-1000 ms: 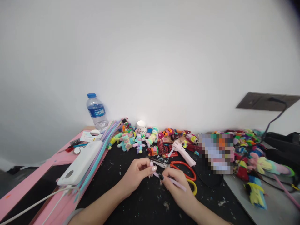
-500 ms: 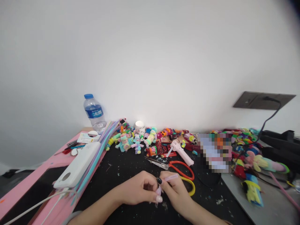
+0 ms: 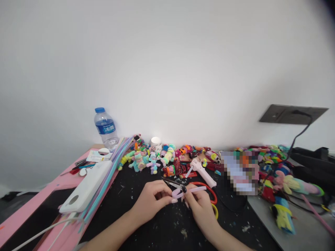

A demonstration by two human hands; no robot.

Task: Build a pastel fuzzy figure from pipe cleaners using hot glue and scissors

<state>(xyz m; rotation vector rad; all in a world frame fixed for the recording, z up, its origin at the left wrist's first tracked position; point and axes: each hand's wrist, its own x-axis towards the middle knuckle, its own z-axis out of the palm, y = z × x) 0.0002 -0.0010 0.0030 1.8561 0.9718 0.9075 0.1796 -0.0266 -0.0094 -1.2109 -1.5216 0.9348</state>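
Note:
Between my hands is a light purple pipe cleaner point(image 3: 198, 189), bent into a small loop at its left end. My left hand point(image 3: 153, 198) pinches the loop's left side between thumb and fingers. My right hand point(image 3: 201, 209) grips the strip where the loop meets its straight end, which sticks out to the right. Scissors point(image 3: 213, 195) with red and yellow handles lie just behind my right hand, partly covered by it. A pale pink glue gun point(image 3: 204, 173) rests farther back on the black mat point(image 3: 125, 216).
Several fuzzy pipe-cleaner figures point(image 3: 140, 160) line the wall, with a paper cup point(image 3: 156, 144) among them. At the left are a water bottle point(image 3: 106, 127), a bundle of pipe cleaners point(image 3: 111, 176) and a white power bank point(image 3: 86, 186). More figures point(image 3: 295, 184) lie at the right.
Both hands have moved up and slightly apart, toward the scissors. The purple pipe cleaner, mostly hidden before, now shows as a loop with a straight end.

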